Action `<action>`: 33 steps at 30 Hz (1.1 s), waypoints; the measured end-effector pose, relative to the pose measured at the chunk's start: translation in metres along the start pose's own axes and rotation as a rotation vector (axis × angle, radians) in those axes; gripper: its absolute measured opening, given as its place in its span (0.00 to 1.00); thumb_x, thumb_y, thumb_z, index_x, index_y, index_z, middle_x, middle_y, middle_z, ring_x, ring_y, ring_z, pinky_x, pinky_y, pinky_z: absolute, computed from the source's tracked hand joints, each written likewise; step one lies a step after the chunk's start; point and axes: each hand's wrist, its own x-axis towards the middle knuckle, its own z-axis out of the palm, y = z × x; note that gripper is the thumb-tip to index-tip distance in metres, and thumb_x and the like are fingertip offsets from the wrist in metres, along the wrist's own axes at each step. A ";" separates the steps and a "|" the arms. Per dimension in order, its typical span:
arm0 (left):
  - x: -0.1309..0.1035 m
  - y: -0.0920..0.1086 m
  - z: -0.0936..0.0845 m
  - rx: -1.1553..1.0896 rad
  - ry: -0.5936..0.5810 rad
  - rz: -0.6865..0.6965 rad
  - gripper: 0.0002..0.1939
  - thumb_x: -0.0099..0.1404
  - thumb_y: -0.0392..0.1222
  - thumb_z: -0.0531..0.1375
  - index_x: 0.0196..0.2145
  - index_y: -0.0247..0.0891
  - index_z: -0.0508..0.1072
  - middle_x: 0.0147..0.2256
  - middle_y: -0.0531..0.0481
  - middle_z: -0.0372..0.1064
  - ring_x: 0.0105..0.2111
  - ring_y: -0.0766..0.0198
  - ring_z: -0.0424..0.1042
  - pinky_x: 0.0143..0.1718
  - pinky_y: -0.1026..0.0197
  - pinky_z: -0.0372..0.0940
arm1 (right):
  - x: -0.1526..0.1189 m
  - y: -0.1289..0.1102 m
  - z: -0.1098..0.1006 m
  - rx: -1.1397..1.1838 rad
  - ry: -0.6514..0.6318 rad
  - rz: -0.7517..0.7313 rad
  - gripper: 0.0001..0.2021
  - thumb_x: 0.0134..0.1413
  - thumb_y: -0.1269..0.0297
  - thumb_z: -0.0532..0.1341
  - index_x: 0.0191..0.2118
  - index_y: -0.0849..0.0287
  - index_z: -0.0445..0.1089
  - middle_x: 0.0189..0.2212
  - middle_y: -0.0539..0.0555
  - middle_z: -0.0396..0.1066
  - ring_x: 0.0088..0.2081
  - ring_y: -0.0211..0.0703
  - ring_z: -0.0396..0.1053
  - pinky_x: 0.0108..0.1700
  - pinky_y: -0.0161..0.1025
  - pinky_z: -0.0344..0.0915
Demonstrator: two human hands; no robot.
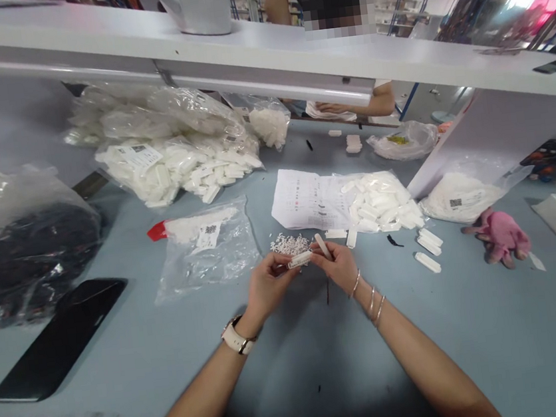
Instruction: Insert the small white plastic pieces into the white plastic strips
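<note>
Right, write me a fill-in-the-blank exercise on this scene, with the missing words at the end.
1. The small piece between the left hand and the right hand is ____ in colour.
2. The bracelets are worn on the person's ____ arm.
3. The glove lying on the table is ____ in colour.
4. As the camera sees it, the printed paper lies to the ____ of the glove.

Missing words: white; right; pink; left.
</note>
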 end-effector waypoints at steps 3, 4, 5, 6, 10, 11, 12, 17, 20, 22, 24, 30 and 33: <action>0.002 0.001 -0.003 0.023 0.086 -0.042 0.13 0.47 0.44 0.66 0.28 0.37 0.69 0.29 0.49 0.74 0.27 0.61 0.74 0.29 0.61 0.71 | 0.003 0.003 -0.005 -0.172 0.132 -0.027 0.15 0.48 0.51 0.59 0.30 0.60 0.72 0.18 0.46 0.64 0.21 0.35 0.58 0.24 0.33 0.55; 0.003 0.001 -0.004 0.030 0.109 -0.054 0.13 0.47 0.44 0.66 0.28 0.37 0.69 0.28 0.49 0.74 0.27 0.61 0.74 0.29 0.61 0.71 | 0.004 0.005 -0.006 -0.252 0.168 -0.043 0.15 0.49 0.53 0.59 0.29 0.60 0.72 0.17 0.46 0.64 0.21 0.35 0.58 0.25 0.33 0.54; 0.004 0.001 -0.005 0.033 0.126 -0.062 0.13 0.47 0.44 0.66 0.28 0.37 0.69 0.28 0.49 0.74 0.27 0.61 0.74 0.29 0.61 0.71 | 0.004 0.005 -0.008 -0.335 0.186 -0.067 0.14 0.50 0.54 0.58 0.28 0.60 0.73 0.17 0.47 0.64 0.22 0.36 0.58 0.26 0.34 0.54; 0.004 0.001 -0.006 0.034 0.138 -0.069 0.13 0.47 0.45 0.66 0.29 0.37 0.69 0.28 0.49 0.74 0.27 0.61 0.74 0.29 0.61 0.70 | 0.004 0.006 -0.008 -0.420 0.183 -0.096 0.13 0.51 0.56 0.58 0.27 0.59 0.73 0.18 0.48 0.65 0.23 0.37 0.59 0.27 0.34 0.55; 0.005 0.002 -0.006 0.033 0.161 -0.091 0.14 0.46 0.45 0.66 0.29 0.37 0.69 0.28 0.49 0.75 0.28 0.61 0.74 0.30 0.61 0.70 | 0.001 0.006 -0.004 -0.689 0.088 -0.226 0.09 0.55 0.63 0.57 0.33 0.57 0.75 0.28 0.53 0.71 0.31 0.41 0.66 0.34 0.35 0.58; 0.005 0.002 -0.006 0.036 0.162 -0.092 0.14 0.46 0.45 0.66 0.29 0.37 0.69 0.28 0.49 0.75 0.28 0.60 0.74 0.30 0.60 0.70 | 0.000 0.006 -0.001 -0.732 0.061 -0.244 0.09 0.56 0.63 0.57 0.35 0.57 0.75 0.31 0.54 0.71 0.33 0.42 0.67 0.35 0.36 0.59; 0.005 0.003 -0.006 0.041 0.161 -0.090 0.14 0.46 0.45 0.66 0.29 0.37 0.70 0.28 0.49 0.75 0.28 0.60 0.74 0.30 0.60 0.70 | -0.001 0.005 0.001 -0.767 0.038 -0.252 0.10 0.57 0.64 0.56 0.37 0.57 0.75 0.33 0.55 0.72 0.34 0.42 0.68 0.36 0.36 0.59; 0.004 0.005 -0.005 0.061 0.152 -0.083 0.14 0.47 0.47 0.66 0.29 0.36 0.70 0.28 0.49 0.74 0.28 0.60 0.74 0.31 0.60 0.70 | -0.002 0.003 0.007 -0.902 -0.030 -0.221 0.10 0.59 0.66 0.55 0.40 0.56 0.74 0.37 0.56 0.71 0.36 0.43 0.69 0.37 0.36 0.61; 0.004 0.009 -0.005 0.064 0.167 -0.107 0.14 0.46 0.46 0.66 0.29 0.36 0.70 0.28 0.49 0.74 0.27 0.60 0.74 0.29 0.60 0.70 | -0.001 0.000 0.006 -0.955 -0.034 -0.164 0.10 0.60 0.65 0.54 0.39 0.57 0.74 0.38 0.56 0.71 0.37 0.42 0.69 0.38 0.35 0.61; 0.003 0.011 -0.004 0.061 0.174 -0.121 0.14 0.45 0.46 0.66 0.28 0.36 0.70 0.28 0.50 0.74 0.27 0.61 0.74 0.29 0.61 0.70 | -0.001 -0.002 0.005 -0.982 -0.029 -0.127 0.10 0.60 0.64 0.54 0.39 0.57 0.73 0.38 0.55 0.71 0.38 0.42 0.69 0.38 0.35 0.61; 0.004 0.012 -0.003 0.048 0.175 -0.128 0.15 0.45 0.46 0.66 0.28 0.36 0.70 0.27 0.50 0.75 0.27 0.61 0.74 0.29 0.61 0.69 | -0.002 -0.002 0.005 -1.000 -0.025 -0.104 0.10 0.60 0.65 0.54 0.39 0.57 0.73 0.38 0.55 0.71 0.38 0.42 0.70 0.38 0.35 0.61; 0.004 0.009 -0.005 0.061 0.172 -0.124 0.15 0.45 0.46 0.66 0.28 0.36 0.70 0.28 0.50 0.74 0.28 0.60 0.74 0.30 0.60 0.70 | 0.000 0.006 0.003 -0.928 0.049 -0.112 0.11 0.60 0.67 0.53 0.42 0.60 0.71 0.38 0.58 0.73 0.38 0.45 0.70 0.38 0.37 0.62; 0.004 0.007 -0.005 0.082 0.151 -0.114 0.15 0.45 0.46 0.66 0.29 0.36 0.70 0.28 0.49 0.74 0.28 0.61 0.74 0.31 0.60 0.70 | 0.001 0.012 0.001 -0.794 0.133 -0.187 0.11 0.58 0.66 0.53 0.39 0.61 0.72 0.35 0.58 0.74 0.36 0.45 0.70 0.37 0.37 0.62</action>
